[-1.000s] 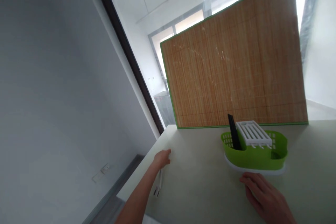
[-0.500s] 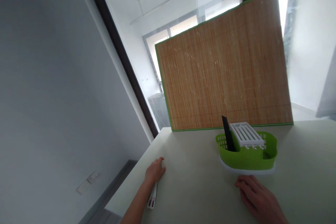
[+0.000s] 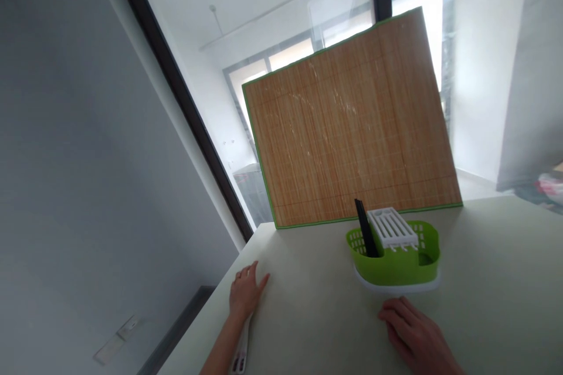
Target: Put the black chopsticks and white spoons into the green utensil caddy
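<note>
My left hand lies over the left side of the table, thumb spread away from the fingers. Under its wrist runs a long white utensil, slotted at its near end. The hand and forearm hide the utensil's other part. My right hand rests on the table with curled fingers, and nothing shows in it. Just beyond it stands a green basket on a white base. A white slatted rack with small hooks tops its middle, and black sticks lean in its left compartment.
A bamboo mat with green edging stands upright along the back of the white table, against a glass partition. A grey wall rises beyond the table's left edge.
My left hand has opened, its fingers and thumb spreading off the white utensil, and has shifted forward along it. The view has turned slightly right. My right hand keeps its curl.
</note>
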Available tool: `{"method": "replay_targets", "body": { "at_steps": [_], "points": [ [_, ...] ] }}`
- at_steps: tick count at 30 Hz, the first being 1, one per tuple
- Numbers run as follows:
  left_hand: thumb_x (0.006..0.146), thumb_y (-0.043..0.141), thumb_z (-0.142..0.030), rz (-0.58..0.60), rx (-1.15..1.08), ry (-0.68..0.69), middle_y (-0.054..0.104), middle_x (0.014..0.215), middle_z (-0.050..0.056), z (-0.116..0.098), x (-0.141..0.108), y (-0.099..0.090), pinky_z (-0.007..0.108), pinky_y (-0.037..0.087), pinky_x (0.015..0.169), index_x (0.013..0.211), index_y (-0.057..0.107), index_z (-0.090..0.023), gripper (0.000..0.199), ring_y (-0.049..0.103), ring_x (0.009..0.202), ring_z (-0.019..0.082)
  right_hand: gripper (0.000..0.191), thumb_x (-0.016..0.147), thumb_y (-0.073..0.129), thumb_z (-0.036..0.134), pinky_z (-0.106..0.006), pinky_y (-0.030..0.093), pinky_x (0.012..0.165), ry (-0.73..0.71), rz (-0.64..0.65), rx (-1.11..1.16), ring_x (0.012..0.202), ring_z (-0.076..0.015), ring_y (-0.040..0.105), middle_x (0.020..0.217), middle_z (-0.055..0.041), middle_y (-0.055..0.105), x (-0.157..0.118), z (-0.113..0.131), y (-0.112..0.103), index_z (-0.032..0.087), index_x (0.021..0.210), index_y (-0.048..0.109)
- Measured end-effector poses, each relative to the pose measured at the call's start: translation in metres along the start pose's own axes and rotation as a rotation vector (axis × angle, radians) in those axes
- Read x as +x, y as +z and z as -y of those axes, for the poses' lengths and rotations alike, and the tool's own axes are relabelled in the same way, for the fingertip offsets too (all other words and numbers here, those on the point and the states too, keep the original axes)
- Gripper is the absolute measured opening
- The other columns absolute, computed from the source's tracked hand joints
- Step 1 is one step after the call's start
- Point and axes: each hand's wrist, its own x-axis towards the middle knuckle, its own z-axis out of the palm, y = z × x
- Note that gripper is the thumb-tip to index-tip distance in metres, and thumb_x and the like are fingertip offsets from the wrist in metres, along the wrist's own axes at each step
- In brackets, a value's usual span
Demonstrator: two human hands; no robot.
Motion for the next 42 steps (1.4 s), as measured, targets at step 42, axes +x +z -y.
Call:
{"method": "replay_targets", "body": {
  "at_steps": [42],
  "points": [
    [0.086, 0.042, -0.048, -0.097, -1.738, 0.297, 0.058, 0.062, -0.001, -0.282, 0.102, -0.139, 0.026, 0.05, 0.059, 0.078, 0.046, -0.018, 0.032, 0.061, 0.057, 0.012, 0.025, 0.079, 0.04, 0.008, -0.028, 0.045, 0.066, 0.105, 0.14, 0.104, 0.08, -0.0177, 0.059, 0.086, -0.0041, 0.06, 0.0, -0.003, 0.007, 0.021, 0.092, 0.057]
  ]
}}
